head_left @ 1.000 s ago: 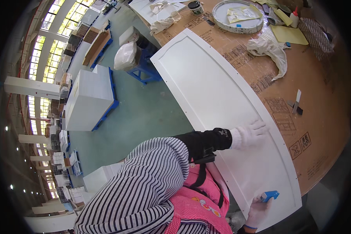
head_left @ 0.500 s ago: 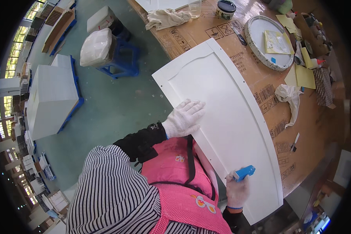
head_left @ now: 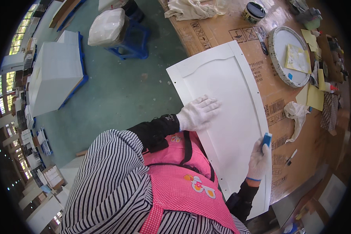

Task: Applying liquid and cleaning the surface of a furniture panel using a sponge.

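1. Left hand (head_left: pixel 199 112): white-gloved, fingers spread and flat, palm down on the sunken centre field of the white cabinet door panel (head_left: pixel 230 101); it grips nothing.
2. Right hand (head_left: pixel 260 160): white-gloved, curled shut around a small blue block (head_left: pixel 266 139), which it holds at the panel's right-hand frame, near the person's end.
3. White cabinet door panel: lies flat on the cardboard-covered desk (head_left: pixel 222 31), long axis running away from the person and leaning slightly left; its near end reaches past the desk edge, toward the pink apron. Both hands sit on its near half, well apart, the left farther along its length.
4. Nearby, on the desk: round white tray (head_left: pixel 279 41) with yellow sheets, dark tin (head_left: pixel 254 11), crumpled rags.
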The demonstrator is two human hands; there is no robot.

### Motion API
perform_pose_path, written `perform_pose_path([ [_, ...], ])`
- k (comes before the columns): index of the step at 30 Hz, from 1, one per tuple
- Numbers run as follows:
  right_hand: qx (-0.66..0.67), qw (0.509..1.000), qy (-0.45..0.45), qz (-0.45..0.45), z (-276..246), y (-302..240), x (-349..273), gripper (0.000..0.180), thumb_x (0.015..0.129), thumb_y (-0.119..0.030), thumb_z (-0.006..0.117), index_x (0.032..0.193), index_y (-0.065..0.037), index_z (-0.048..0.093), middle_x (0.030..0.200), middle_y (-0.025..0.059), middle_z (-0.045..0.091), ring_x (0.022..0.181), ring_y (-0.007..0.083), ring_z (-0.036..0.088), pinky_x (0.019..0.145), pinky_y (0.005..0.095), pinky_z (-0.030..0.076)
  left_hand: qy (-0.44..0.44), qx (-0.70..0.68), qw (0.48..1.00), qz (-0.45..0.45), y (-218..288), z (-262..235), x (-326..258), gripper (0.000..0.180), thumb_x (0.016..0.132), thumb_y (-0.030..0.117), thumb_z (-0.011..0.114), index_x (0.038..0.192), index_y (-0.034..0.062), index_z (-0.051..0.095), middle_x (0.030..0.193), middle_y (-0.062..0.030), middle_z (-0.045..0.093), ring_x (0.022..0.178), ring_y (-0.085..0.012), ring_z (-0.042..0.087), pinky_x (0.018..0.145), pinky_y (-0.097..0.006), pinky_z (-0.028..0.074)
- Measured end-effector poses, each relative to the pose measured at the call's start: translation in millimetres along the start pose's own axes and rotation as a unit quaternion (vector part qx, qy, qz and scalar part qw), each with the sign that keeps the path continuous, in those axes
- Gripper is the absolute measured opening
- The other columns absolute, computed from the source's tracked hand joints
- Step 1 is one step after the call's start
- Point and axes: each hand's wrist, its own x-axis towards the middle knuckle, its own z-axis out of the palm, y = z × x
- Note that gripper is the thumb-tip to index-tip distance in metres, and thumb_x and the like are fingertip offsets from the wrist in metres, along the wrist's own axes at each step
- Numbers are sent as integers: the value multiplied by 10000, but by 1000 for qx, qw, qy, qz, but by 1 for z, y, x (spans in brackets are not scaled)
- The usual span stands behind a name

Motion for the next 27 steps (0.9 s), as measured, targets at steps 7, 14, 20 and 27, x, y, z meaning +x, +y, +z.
perform_pose_path([
  [7,-278,929,-16,-243,13,-68,206,189,984,-107,690,1150,-52,618,1019,38,637,883,105,606,770,235,519,-13,-207,947,-244,45,-43,-22,156,846,205,742,874,54,715,926,-80,732,819,-241,708,739,-355,563],
  [14,-424,798,177,-390,78,-40,297,453,828,-262,843,1141,23,684,1124,145,627,967,257,622,917,376,504,-67,-338,704,-621,58,-12,-45,567,981,479,645,1142,-65,624,907,-127,717,769,-180,687,704,-320,545],
  [20,-539,719,199,-392,91,-50,297,589,800,-343,867,1221,16,664,1211,200,583,1083,333,609,963,413,500,-48,-418,634,-649,62,4,-6,451,976,399,656,1015,-51,667,890,-98,696,735,-160,667,668,-313,550],
  [27,-529,739,143,-393,4,-49,221,526,945,-333,760,1258,69,626,1094,146,666,915,219,639,855,359,525,-14,-422,627,-655,64,22,-18,469,978,421,661,985,-47,685,880,-82,696,724,-155,676,625,-296,562],
])
